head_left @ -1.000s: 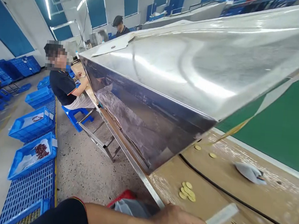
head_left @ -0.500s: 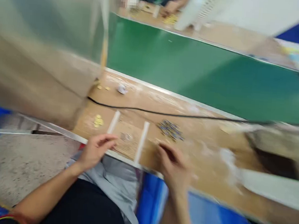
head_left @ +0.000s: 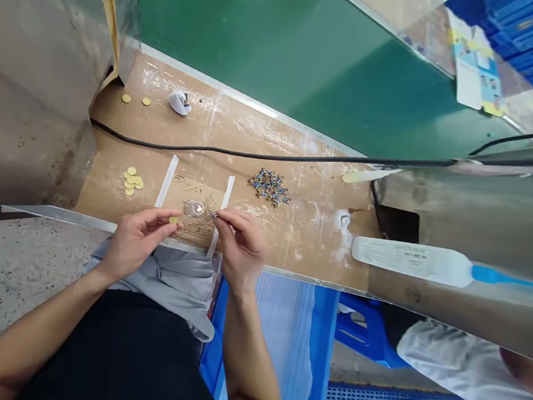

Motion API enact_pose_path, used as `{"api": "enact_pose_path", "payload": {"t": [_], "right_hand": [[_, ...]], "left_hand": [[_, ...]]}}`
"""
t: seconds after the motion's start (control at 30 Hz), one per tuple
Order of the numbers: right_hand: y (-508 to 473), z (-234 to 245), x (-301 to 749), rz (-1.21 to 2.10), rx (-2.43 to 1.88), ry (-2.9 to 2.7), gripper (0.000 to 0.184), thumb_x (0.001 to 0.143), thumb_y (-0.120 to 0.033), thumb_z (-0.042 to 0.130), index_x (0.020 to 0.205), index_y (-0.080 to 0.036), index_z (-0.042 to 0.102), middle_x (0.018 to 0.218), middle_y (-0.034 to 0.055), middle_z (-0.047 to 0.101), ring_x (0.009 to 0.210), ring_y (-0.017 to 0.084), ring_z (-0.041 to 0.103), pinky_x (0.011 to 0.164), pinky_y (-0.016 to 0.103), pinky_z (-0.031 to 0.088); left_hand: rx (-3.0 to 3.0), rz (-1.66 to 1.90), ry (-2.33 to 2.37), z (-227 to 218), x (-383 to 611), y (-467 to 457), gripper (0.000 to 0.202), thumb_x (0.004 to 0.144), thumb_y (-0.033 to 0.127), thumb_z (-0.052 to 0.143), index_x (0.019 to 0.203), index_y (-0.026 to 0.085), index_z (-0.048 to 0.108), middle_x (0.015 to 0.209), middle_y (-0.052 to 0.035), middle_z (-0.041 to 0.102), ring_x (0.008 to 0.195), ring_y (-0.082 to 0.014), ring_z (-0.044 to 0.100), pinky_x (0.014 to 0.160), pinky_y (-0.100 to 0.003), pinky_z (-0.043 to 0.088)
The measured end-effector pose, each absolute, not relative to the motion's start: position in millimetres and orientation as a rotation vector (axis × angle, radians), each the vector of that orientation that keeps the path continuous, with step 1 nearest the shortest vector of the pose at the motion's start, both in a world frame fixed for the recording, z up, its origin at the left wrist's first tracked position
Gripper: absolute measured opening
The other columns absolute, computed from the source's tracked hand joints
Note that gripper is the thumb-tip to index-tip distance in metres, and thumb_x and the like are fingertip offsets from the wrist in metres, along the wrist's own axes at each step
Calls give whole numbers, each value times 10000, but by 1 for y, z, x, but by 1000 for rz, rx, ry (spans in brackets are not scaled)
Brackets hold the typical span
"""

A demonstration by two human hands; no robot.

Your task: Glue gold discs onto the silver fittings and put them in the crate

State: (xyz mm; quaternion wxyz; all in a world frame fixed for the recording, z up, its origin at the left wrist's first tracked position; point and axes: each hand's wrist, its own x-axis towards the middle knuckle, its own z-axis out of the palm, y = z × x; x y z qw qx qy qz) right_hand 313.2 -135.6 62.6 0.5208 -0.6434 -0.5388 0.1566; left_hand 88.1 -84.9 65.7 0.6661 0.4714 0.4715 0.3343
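Between the thumb and forefinger of my left hand is a small yellow disc. My right hand pinches a tiny dark bluish metal piece, too small to make out fully. Between the two hands lies a clear round dish on the cardboard. Left of it, a small pile of yellow discs rests on the bench. Beyond my right hand sits a heap of small blue and brass-coloured metal pieces.
White strips flank the dish area. A black cable crosses the cardboard-covered bench. On the right lies a white bottle with a blue nozzle. A green surface runs behind; metal walls stand at the sides.
The view has swung right and down and become sharper. My hands have come closer together near the dish, and the yellow disc now shows in my left fingers.
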Motion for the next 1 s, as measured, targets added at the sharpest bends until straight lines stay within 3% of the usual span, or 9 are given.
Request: {"api": "enact_pose_path", "payload": {"t": [0.43,0.6,0.8,1.0], "right_hand": [[-130,64,307,232,-1542,-1502,219,1102,-202,731,1197,-329,882,1138,45,879,1056,217,846,953,386,711],[-131,61,307,237,-1568,-1525,230,1118,-227,705,1208,-338,885,1151,51,873,1053,227,845,969,407,713],[-131,62,306,233,-1525,-1543,302,1095,-151,724,1265,-355,868,1176,40,868,1084,219,837,976,378,697],[-130,66,305,216,-1564,-1557,253,1106,-179,713,1227,-332,874,1154,48,872,1067,223,845,960,383,711]], "left_hand": [[1126,734,1013,64,86,-87,331,1045,392,835,1304,187,858,1116,-76,902,1014,-220,879,963,-297,708],[1150,739,1017,67,87,-87,298,1056,363,819,1299,195,860,1110,-66,902,1026,-224,878,963,-301,705],[1139,731,1020,66,87,-87,315,1051,384,822,1302,198,858,1115,-67,904,1030,-229,879,955,-298,702],[1156,711,1034,68,86,-86,322,1047,381,814,1307,196,857,1108,-66,908,1027,-234,882,952,-306,698]]}}
